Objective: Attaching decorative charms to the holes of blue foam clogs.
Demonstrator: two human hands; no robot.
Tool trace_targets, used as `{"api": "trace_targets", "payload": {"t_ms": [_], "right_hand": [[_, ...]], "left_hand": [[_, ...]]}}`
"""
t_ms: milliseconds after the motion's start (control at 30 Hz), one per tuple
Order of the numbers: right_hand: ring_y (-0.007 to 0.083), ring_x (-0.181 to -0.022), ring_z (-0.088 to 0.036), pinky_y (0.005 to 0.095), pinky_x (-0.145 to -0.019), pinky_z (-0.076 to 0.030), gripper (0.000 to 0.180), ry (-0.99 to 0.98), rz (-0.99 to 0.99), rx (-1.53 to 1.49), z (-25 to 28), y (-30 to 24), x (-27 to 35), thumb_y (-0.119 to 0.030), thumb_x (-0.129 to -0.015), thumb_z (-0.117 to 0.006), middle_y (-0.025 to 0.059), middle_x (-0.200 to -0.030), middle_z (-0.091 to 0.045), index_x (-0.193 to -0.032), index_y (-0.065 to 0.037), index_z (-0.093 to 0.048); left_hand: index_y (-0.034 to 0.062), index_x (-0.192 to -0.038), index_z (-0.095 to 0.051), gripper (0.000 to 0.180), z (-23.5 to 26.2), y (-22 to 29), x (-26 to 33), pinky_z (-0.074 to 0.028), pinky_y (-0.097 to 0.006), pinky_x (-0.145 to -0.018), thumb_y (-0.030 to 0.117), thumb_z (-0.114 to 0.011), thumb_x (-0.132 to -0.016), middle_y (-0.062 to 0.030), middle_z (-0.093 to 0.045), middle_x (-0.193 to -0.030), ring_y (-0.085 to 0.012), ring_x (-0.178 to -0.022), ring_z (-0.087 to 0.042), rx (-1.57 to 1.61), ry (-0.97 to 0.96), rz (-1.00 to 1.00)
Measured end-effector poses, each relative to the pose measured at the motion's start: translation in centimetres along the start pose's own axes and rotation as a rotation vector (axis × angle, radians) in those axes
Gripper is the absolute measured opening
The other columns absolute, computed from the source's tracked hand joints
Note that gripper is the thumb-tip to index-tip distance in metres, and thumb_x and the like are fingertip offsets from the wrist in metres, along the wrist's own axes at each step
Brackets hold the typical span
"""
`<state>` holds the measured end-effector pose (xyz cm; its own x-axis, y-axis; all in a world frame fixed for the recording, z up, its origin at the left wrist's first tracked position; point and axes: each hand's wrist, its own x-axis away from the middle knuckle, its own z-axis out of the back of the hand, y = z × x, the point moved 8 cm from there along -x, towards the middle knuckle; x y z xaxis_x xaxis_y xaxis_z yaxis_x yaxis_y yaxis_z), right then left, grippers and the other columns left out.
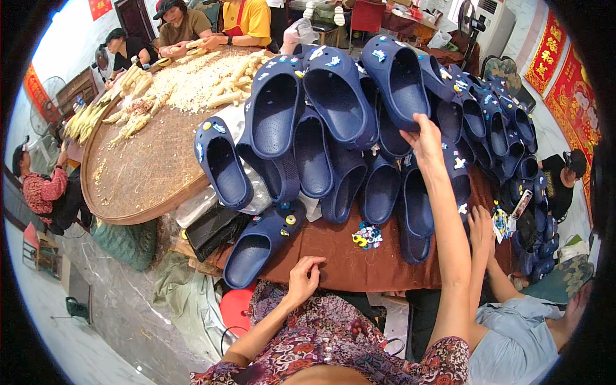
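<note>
My right hand [423, 138] reaches over the table, its thumb and fingers closed on the heel of a navy blue clog [405, 86] at the top of a heap. The clog has small colourful charms on its toe. My left hand [304, 277] hovers by the table's front edge with loosely bent fingers and nothing visible in it. Nearest to it lies a clog with a yellow charm [249, 256], tilted at the table's edge. A small pile of loose charms [366, 236] rests on the brown cloth [340, 256] between my hands.
More navy clogs [507, 128] cover the table's right side. A large woven tray [141, 173] at left holds corn cobs and kernels, with people around it. At my right, another person's hand [480, 228] rests by the table edge; a black box [218, 231] lies near the tray.
</note>
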<state>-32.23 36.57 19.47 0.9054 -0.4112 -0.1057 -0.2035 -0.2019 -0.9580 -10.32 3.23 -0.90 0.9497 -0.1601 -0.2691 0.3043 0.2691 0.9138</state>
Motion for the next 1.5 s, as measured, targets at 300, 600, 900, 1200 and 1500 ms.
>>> {"api": "trace_targets", "payload": {"t_ms": [300, 600, 900, 1200, 1500], "right_hand": [[0.0221, -0.105, -0.062, 0.0403, -0.087, -0.058, 0.042, 0.036, 0.053, -0.125, 1.7, 3.3, 7.5, -0.014, -0.092, -0.063, 0.0102, -0.119, -0.058, -0.129, -0.002, -0.046], [0.0207, -0.124, -0.052, 0.0390, -0.107, -0.043, 0.062, 0.185, -0.001, -0.133, 4.4, 7.5, 27.4, -0.007, -0.097, -0.058, 0.0128, -0.140, -0.047, -0.150, 0.001, -0.026], [0.0219, -0.124, -0.045, 0.0372, -0.111, -0.032, 0.064, 0.055, -0.202, 0.214, 5.7, 13.5, 41.0, -0.008, -0.095, -0.059, 0.0146, -0.138, -0.042, -0.147, 0.001, -0.023], [0.0233, -0.126, -0.048, 0.0363, -0.107, -0.041, 0.071, -0.322, -0.335, 0.085, 4.1, 20.7, 45.6, -0.005, -0.091, -0.068, 0.0203, -0.137, -0.042, -0.143, 0.002, -0.020], [0.0274, -0.103, -0.067, 0.0348, -0.084, -0.054, 0.045, -0.733, -0.188, 0.643, 1.4, 17.0, 40.0, -0.021, -0.090, -0.074, 0.0154, -0.115, -0.061, -0.126, 0.000, -0.057]], "left_hand": [[0.0002, -0.106, -0.069, 0.021, 0.5, -0.1, 0.8, -0.055, -0.035, -0.082, -0.005, -0.056, -0.091, -0.0153, -0.071, -0.100, -0.0294, -0.094, -0.071, -0.045, 0.012, 0.017], [-0.0005, -0.106, -0.068, 0.021, 0.5, -1.0, 0.4, -0.055, -0.034, -0.083, -0.005, -0.053, -0.092, -0.0146, -0.071, -0.100, -0.0285, -0.094, -0.071, 0.011, 0.032, 0.017], [0.0003, -0.125, -0.061, 0.028, 0.6, -2.4, 1.6, -0.053, -0.031, -0.090, -0.002, -0.053, -0.098, -0.0097, -0.069, -0.114, -0.0172, -0.103, -0.067, 0.402, 0.095, 0.310], [0.0030, -0.156, -0.024, 0.094, 2.4, 1.1, 3.6, -0.029, -0.041, -0.118, 0.019, -0.079, -0.081, -0.0163, -0.032, -0.156, -0.0300, -0.143, -0.035, 0.114, 0.047, 0.260], [0.0025, -0.151, -0.036, 0.084, 4.1, 0.6, 4.6, -0.028, -0.041, -0.120, -0.013, -0.062, -0.073, -0.0176, -0.040, -0.148, -0.0325, -0.144, -0.035, -0.086, 0.175, 0.200]]}}
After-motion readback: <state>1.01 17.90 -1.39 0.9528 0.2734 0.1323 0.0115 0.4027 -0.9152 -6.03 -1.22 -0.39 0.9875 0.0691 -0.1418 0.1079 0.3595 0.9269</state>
